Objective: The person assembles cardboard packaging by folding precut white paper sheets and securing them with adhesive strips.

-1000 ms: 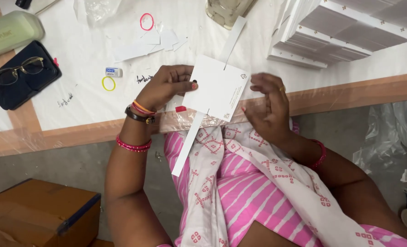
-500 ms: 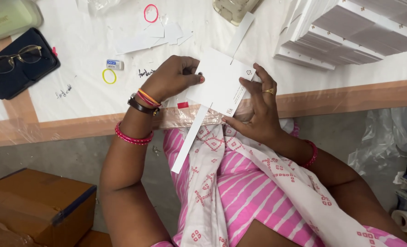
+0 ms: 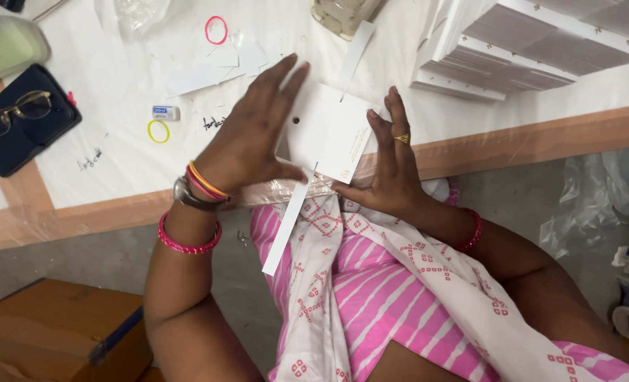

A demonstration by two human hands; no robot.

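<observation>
Right at the table's edge, the left hand (image 3: 247,134) lay flat with its fingers spread, pressing on a white card (image 3: 328,131) with a small hole. The right hand (image 3: 385,170) was open too, its fingers straight along the card's right side, not gripping it. A long white paper strip (image 3: 293,219) ran under the card and hung down over the pink dress. Nearby lay a yellow ring (image 3: 159,131), glasses (image 3: 10,113) and a stack of cards (image 3: 533,46).

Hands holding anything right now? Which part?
Both hands are on the white card at the table edge: the left hand lies flat along its left side, and the right hand presses its right edge and lower corner. Open fingers, no closed grip.
</observation>
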